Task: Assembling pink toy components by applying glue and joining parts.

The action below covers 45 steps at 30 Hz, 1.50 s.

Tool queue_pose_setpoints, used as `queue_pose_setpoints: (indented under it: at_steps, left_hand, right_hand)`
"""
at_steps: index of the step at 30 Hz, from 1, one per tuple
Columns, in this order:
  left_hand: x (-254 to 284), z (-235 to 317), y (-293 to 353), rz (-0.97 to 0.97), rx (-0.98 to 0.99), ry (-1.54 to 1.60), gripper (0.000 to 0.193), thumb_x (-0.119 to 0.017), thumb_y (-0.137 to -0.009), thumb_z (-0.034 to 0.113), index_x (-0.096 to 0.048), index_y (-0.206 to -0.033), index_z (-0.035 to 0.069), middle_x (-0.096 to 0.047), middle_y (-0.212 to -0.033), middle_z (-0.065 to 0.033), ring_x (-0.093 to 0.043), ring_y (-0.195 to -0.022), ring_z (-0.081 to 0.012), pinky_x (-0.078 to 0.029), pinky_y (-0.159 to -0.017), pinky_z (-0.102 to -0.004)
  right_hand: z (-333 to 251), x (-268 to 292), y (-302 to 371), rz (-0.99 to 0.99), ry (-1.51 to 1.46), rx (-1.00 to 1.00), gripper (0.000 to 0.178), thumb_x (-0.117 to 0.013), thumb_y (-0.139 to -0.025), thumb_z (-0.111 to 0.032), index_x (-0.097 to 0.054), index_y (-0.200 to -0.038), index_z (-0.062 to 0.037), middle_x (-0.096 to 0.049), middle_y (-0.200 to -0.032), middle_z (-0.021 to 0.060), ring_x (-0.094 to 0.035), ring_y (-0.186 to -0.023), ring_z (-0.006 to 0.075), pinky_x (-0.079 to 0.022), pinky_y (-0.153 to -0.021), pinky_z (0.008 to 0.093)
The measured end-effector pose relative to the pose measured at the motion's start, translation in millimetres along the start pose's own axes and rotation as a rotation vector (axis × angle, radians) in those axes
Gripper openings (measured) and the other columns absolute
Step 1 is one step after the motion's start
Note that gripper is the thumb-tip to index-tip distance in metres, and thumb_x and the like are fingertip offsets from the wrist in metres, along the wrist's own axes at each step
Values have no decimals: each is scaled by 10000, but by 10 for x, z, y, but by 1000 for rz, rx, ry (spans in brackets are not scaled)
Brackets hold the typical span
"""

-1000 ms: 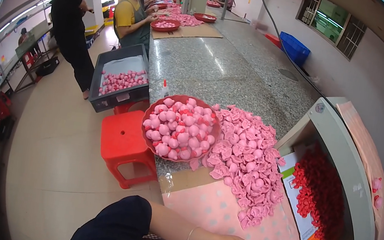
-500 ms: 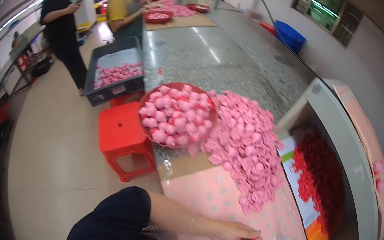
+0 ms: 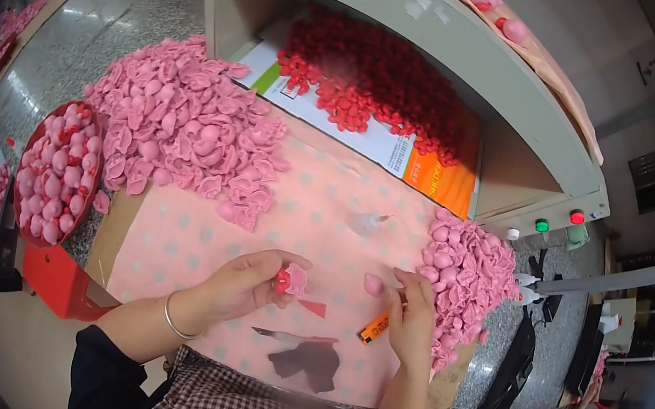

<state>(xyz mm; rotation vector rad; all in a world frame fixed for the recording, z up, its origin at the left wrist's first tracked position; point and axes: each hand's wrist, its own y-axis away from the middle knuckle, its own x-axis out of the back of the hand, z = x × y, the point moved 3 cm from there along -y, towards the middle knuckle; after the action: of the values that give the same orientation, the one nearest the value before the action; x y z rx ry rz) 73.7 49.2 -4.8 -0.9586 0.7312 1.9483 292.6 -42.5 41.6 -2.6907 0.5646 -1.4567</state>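
Observation:
My left hand (image 3: 245, 281) is closed on a small plastic part (image 3: 293, 280), red at one end with a pink cup-shaped shell at the other. My right hand (image 3: 413, 313) has its fingers curled, and a small rounded pink piece (image 3: 375, 285) shows at its thumb and fingertips. Partly under that hand lies an orange and black stick-shaped item (image 3: 374, 328). Between the hands a small red scrap (image 3: 313, 308) rests on the pink spotted cloth (image 3: 194, 261). Closer to me are a thin dark blade-like tool (image 3: 294, 336) and a dark grey patch (image 3: 309, 365).
A large heap of pink shells (image 3: 180, 121) lies far left, another pink heap (image 3: 464, 274) right. Behind the cloth stands a grey-green box housing (image 3: 421, 17) with many red parts (image 3: 361, 84) inside. A red basket (image 3: 20, 199) of pink-and-red pieces and a red stool (image 3: 61, 284) are at left.
The view has swung to the right. My left hand still holds the red and pink part. My right hand, formerly at the lower edge beside the near pink heap, is now over the cloth with a pink piece.

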Motion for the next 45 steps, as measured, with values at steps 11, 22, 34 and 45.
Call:
queue_pose_setpoints:
  at_steps: [11,22,34,45]
  left_hand:
    - [-137,-23,-196,19,-21,-45,455,-451,-870,366,-438,-1158,14,-566,-1014,-147,-537,-754,-138,-445,-688,-258]
    - [-121,70,83,-23,-18,-7,412,-457,-879,312,-411,-1192,48,-504,-1138,-162,-541,-952,-187,-442,-790,-283]
    - [-165,107,212,-39,-39,-39,373,-455,-887,244,-411,-1202,48,-478,-1168,-116,-498,-1040,-195,-431,-851,-317]
    - [-128,104,132,-75,-91,-169,308,-456,-880,91,-452,-1186,49,-505,-1120,-65,-492,-1028,-156,-430,-867,-316]
  right_hand:
    - [-34,12,-103,-105,253,-102,229,-594,-726,-64,-563,-950,-26,-529,-942,127,-523,-831,284,-435,-730,344]
    - [-284,1,179,-192,286,128,268,-605,-694,-52,-573,-959,-36,-536,-920,81,-491,-884,257,-443,-723,325]
    - [-724,87,202,25,-212,-58,276,-659,-687,-57,-572,-946,-18,-536,-884,98,-531,-780,219,-445,-654,290]
    - [-1128,-256,44,180,-280,321,317,-696,-643,-22,-571,-932,6,-549,-870,107,-544,-786,219,-446,-671,277]
